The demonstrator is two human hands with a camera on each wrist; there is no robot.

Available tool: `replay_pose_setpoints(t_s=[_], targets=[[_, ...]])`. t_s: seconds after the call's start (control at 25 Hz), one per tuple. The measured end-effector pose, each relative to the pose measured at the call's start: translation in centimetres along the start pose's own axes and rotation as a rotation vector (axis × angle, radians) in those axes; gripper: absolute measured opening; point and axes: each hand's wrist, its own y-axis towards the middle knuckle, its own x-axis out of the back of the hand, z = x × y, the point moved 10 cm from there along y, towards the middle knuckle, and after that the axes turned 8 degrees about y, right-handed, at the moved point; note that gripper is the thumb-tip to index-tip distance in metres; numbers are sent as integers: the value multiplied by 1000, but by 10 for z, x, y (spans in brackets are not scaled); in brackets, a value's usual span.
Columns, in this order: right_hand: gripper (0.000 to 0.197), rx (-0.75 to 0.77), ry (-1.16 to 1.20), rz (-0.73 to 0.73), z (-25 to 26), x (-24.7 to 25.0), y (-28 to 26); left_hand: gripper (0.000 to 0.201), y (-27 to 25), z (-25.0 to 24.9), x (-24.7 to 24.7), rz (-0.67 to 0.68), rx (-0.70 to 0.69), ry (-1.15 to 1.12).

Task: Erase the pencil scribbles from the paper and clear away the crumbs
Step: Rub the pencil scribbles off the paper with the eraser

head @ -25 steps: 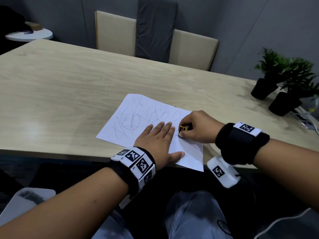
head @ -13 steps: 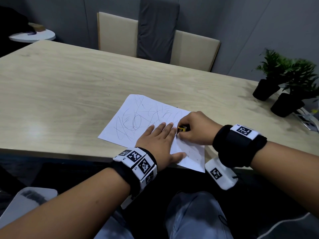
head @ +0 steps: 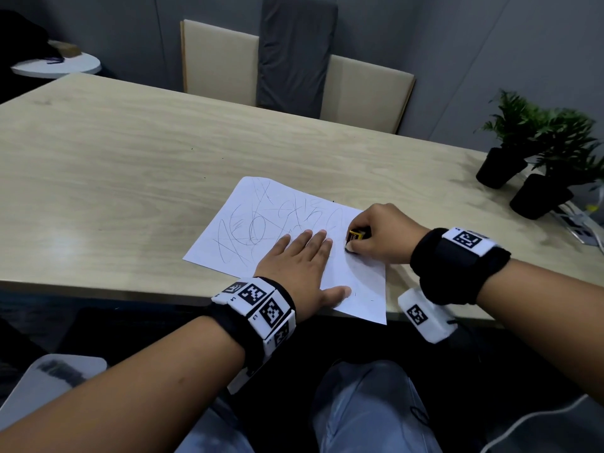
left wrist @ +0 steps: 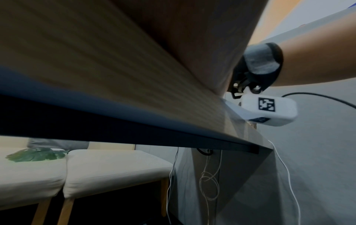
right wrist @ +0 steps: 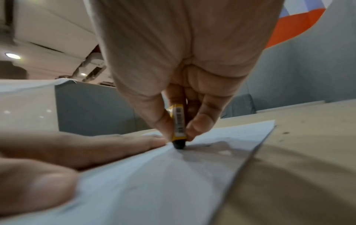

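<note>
The paper (head: 261, 230) lies flat on the table (head: 130, 158), its near corner just over the table's near edge. Pencil scribbles (head: 258, 223) cover the paper's far and left part; the near right part looks mostly clean, though a few short marks show close to the near edge. The left hand (head: 304, 263) presses flat on the paper's middle with fingers straight and spread, thumb out toward the near edge, gripping nothing. The right hand (head: 379, 237) sits at the paper's right edge, thumb and fingers pinching an eraser (right wrist: 178, 121) in a yellow sleeve; its dark tip touches the paper just right of the left fingertips (right wrist: 154, 140). A dark speck by the tip may be a crumb, but the blur leaves that unsure. Two plants (head: 536, 152) stand well right of the paper
</note>
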Motion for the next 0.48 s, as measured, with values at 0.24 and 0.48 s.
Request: replay_pose_setpoints(t_s=[0.24,0.48], targets=[[12,11,2,26,-3,-2,-5,88,1,0,1,0,0,6],[12,85,-10,86,10,-17,-16,88,1,0,0,5,-4,10]])
